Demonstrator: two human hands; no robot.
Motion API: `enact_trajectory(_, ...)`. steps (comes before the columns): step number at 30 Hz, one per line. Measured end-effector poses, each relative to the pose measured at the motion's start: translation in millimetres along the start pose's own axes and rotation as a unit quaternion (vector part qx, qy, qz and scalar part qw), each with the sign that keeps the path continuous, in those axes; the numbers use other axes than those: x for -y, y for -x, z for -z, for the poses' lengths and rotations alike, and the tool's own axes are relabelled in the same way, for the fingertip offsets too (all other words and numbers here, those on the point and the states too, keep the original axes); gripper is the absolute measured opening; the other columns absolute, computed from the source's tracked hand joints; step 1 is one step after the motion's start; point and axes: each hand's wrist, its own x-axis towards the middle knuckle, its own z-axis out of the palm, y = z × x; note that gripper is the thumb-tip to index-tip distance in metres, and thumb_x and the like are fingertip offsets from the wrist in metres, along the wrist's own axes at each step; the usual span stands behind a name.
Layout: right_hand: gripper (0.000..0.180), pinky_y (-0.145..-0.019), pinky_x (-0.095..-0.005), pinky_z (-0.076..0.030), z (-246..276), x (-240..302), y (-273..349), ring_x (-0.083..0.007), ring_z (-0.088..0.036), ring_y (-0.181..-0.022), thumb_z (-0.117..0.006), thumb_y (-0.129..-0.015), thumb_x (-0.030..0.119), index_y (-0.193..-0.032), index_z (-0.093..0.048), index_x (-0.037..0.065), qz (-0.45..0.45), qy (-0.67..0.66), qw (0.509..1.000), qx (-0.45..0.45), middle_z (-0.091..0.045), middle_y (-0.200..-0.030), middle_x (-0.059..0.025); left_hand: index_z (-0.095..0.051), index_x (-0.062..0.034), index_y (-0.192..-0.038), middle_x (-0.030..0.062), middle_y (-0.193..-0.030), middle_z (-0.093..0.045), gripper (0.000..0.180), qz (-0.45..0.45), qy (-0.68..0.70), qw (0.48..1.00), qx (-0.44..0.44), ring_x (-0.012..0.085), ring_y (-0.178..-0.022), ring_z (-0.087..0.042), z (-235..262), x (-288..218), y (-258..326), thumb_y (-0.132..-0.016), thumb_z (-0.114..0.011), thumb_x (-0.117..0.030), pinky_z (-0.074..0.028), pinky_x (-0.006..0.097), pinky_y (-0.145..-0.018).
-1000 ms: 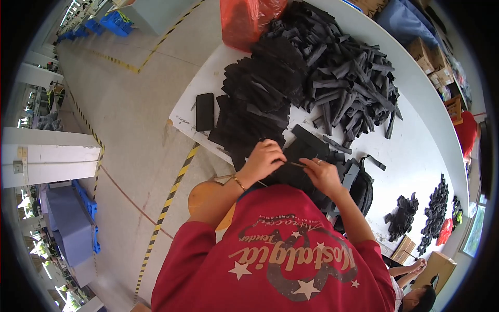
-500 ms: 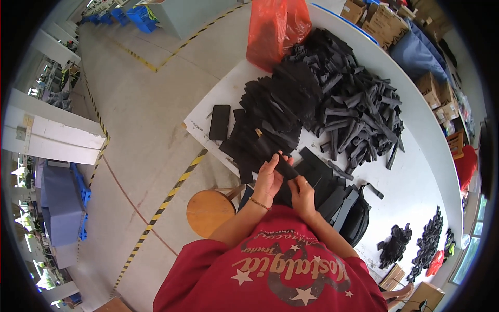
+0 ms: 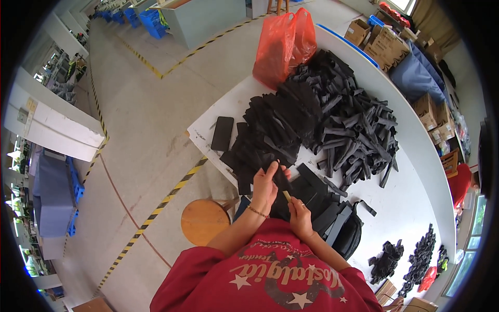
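Hands meet over the near edge of the white worktop [image 3: 416,171] in the head view. The left hand [image 3: 266,184] is raised, fingers [image 3: 274,169] clenched around a flat black piece [image 3: 280,179] that it holds just above the stack in front of the person. The right hand [image 3: 300,214] sits just beside it, lower and closer to the body, fingers pinched on a thin tan stick [image 3: 286,196] that points up toward the black piece. Beneath both hands lies a dark stack of flat pieces [image 3: 312,192]. Beyond them a big pile of black strips [image 3: 338,119] spreads across the worktop, an orange bag [image 3: 283,44] standing at its far end. A black phone [image 3: 222,133] lies near the worktop's left corner. A round wooden stool [image 3: 205,221] stands on the floor, left of the person's left arm.
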Motion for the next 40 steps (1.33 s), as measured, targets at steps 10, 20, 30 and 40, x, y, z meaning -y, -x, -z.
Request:
enact_trajectory(10,0.015,-0.058,-0.0315,-0.047,61.0,10.9,47.5,-0.0257,-0.061,-0.061,-0.057,-0.091,0.009,-0.102,-0.062,0.000,-0.070,-0.022,0.982,0.175,-0.060,-0.070,-0.0175,-0.059,-0.0042,-0.086,-0.0016,-0.054,-0.049,0.025,-0.189,-0.061,0.971,-0.133,0.0071,-0.036,-0.036,20.6,-46.7,-39.2,-0.091,-0.063,-0.028,-0.023,0.021,-0.034)
enact_trajectory(20,0.039,-0.051,-0.0227,-0.039,55.6,37.7,-11.6,-0.0063,-0.048,-0.057,-0.077,-0.078,0.011,-0.110,-0.056,0.003,-0.114,-0.114,0.986,-0.040,-0.054,-0.068,-0.0027,-0.055,-0.0080,-0.086,-0.0020,-0.052,-0.046,0.029,-0.099,-0.006,0.990,-0.097,0.0058,-0.037,-0.032,-24.6,-14.5,-35.8,-0.094,-0.059,-0.035,-0.026,0.022,-0.037)
enact_trajectory(30,0.007,-0.053,-0.0207,-0.029,33.4,31.4,-74.9,-0.0031,-0.036,-0.062,-0.058,-0.091,0.004,-0.086,-0.059,0.000,-0.171,-0.217,0.960,-0.041,-0.045,-0.067,0.0049,-0.057,-0.0026,-0.103,0.0020,-0.074,-0.060,0.029,-0.285,-0.438,0.845,0.116,0.0091,-0.061,-0.057,-27.4,4.3,-22.0,-0.096,-0.055,-0.030,-0.041,0.020,-0.049)
enact_trajectory(40,0.013,-0.040,-0.0195,-0.025,62.2,0.8,-122.7,-0.0024,-0.034,-0.046,-0.052,-0.096,0.016,-0.090,-0.056,0.006,-0.195,-0.295,0.896,-0.269,-0.043,-0.060,0.0060,-0.048,-0.0046,-0.083,0.0003,-0.053,-0.047,0.023,0.055,-0.494,0.831,0.252,0.0106,-0.043,-0.049,-3.6,24.1,31.5,-0.099,-0.044,-0.019,-0.038,0.024,-0.043)
